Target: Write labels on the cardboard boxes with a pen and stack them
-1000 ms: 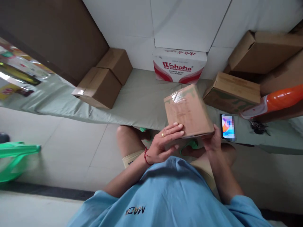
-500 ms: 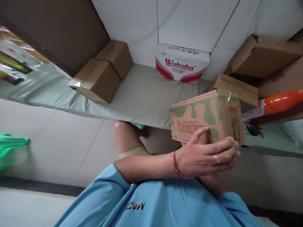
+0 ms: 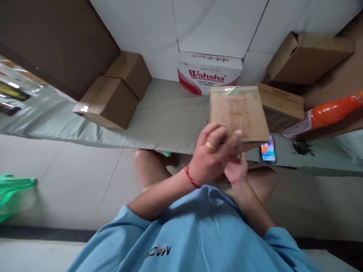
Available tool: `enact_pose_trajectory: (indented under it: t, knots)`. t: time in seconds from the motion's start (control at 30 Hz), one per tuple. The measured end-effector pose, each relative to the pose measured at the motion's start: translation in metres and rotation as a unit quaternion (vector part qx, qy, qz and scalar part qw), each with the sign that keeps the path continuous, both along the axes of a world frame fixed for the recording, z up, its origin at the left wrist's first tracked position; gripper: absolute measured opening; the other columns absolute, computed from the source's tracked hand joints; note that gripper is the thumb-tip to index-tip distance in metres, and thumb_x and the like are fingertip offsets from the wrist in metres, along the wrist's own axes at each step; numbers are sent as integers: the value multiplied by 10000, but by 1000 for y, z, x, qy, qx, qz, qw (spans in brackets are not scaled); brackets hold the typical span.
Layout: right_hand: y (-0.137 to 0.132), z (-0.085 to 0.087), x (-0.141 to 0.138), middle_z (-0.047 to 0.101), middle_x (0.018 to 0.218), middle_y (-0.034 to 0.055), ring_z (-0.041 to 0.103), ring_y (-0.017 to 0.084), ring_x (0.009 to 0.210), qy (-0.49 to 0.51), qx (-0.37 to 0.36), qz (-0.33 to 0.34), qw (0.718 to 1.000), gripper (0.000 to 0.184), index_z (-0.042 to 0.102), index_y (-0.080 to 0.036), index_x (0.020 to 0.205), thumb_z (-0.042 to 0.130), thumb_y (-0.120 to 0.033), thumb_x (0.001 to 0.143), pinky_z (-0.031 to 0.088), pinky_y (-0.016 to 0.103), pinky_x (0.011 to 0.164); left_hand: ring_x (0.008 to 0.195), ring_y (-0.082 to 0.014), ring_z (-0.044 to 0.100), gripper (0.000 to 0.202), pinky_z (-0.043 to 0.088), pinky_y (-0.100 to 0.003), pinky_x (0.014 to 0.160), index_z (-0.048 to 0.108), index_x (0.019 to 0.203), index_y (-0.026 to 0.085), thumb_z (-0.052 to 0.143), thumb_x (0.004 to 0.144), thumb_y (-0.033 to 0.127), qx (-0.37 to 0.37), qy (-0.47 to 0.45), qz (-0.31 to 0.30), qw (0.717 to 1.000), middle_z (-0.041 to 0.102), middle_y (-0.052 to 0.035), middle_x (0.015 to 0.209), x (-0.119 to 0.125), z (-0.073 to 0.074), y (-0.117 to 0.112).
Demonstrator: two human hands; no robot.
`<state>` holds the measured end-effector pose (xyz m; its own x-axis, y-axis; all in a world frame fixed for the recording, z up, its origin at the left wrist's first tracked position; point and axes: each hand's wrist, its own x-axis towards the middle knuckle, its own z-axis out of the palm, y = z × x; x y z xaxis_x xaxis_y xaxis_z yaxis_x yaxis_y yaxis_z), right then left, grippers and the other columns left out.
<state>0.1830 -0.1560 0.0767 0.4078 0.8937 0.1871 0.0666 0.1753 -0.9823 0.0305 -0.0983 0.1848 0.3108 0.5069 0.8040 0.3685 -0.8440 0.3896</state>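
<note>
A small cardboard box (image 3: 238, 113) is held up in front of me over the cloth edge, its plain end with blurred print turned to the camera. My left hand (image 3: 211, 153), with a ring and a red bracelet, grips its near left side, fingers bent against it. My right hand (image 3: 237, 169) is under the near edge of the box; its palm and thumb show, the other fingers are hidden. The box's underside is mostly out of sight. Behind it on the right lies another green-patterned carton (image 3: 282, 102).
A white and red Wahaha box (image 3: 210, 75) stands against the tiled wall. Two brown boxes (image 3: 106, 100) sit at left on the pale cloth (image 3: 167, 113). At right are an orange bottle (image 3: 331, 111), a phone (image 3: 268, 149), keys (image 3: 303, 146) and a larger brown box (image 3: 309, 56). A green stool (image 3: 17, 183) stands on the floor.
The box has turned, so its end now faces me instead of the coconut-printed side, and it has shifted left. Both hands moved left with it. The phone has come into view.
</note>
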Motion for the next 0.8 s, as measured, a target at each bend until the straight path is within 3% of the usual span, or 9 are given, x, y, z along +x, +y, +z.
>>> enact_pose_trajectory:
  t: [0.07, 0.13, 0.2, 0.3, 0.37, 0.43, 0.6, 0.73, 0.8]
  knots:
    - [2, -7, 18, 784, 1066, 78, 772, 260, 1050, 125, -35, -13, 992, 608, 742, -313, 1157, 329, -740, 1030, 669, 557, 865, 1294, -290, 561, 504, 520, -498, 1123, 625, 1474, 276, 675, 979, 195, -37, -36, 15, 999, 572, -105, 1218, -25, -15, 13]
    - [1, -6, 29, 768, 1237, 40, 736, 219, 1169, 215, -50, -48, 974, 491, 725, -345, 1216, 500, -707, 974, 632, 517, 994, 1275, -288, 542, 509, 477, -522, 1162, 637, 1453, 272, 694, 949, 227, -94, -86, 21, 992, 557, -99, 1229, -45, -38, 19]
    - [-2, 1, 34, 680, 1463, 36, 652, 210, 1344, 170, -40, -77, 982, 523, 658, -358, 1390, 644, -596, 924, 548, 483, 1143, 1259, -267, 543, 435, 486, -471, 1134, 662, 1383, 295, 695, 949, 290, -184, -178, 18, 966, 560, -83, 1246, -57, -64, 17]
    - [-8, 19, 33, 507, 1665, 82, 484, 259, 1547, -54, -12, -42, 998, 760, 440, -324, 1638, 696, -451, 934, 415, 509, 1274, 1123, -210, 596, 285, 531, -338, 972, 670, 1224, 332, 688, 954, 422, -368, -352, 22, 861, 610, -33, 1181, -59, -97, 10]
    - [-10, 36, 29, 439, 1713, 106, 415, 292, 1598, -212, 24, -12, 977, 812, 337, -318, 1701, 678, -385, 966, 366, 560, 1301, 1017, -177, 623, 286, 531, -270, 829, 637, 1154, 343, 716, 925, 494, -476, -443, 16, 759, 643, 1, 1152, -56, -108, 6]
    - [-10, 54, 21, 405, 1731, 124, 397, 315, 1606, -330, 79, 2, 941, 822, 293, -312, 1723, 654, -317, 984, 358, 599, 1299, 945, -152, 634, 327, 518, -236, 740, 609, 1086, 329, 767, 880, 527, -529, -505, 8, 682, 664, 25, 1132, -54, -114, 5]
    - [-7, 93, -7, 484, 1677, 130, 475, 317, 1550, -447, 184, 17, 875, 810, 305, -287, 1723, 628, -216, 984, 373, 593, 1302, 927, -164, 684, 408, 560, -253, 740, 604, 951, 266, 790, 851, 615, -592, -548, -43, 589, 710, 4, 1029, -53, -123, 0]
    - [-3, 104, -27, 646, 1541, 97, 550, 250, 1496, -501, 220, 54, 835, 734, 370, -243, 1695, 602, -178, 1001, 345, 481, 1343, 1128, -236, 732, 538, 605, -347, 893, 690, 1052, 253, 556, 963, 767, -652, -460, -118, 591, 769, -76, 1154, -49, -138, -10]
    - [-1, 103, -34, 678, 1506, 93, 575, 231, 1472, -522, 222, 58, 822, 667, 438, -215, 1657, 594, -177, 1009, 335, 440, 1350, 1243, -270, 712, 661, 592, -375, 974, 708, 1134, 246, 408, 996, 819, -639, -376, -146, 655, 770, -105, 1235, -47, -145, -16]
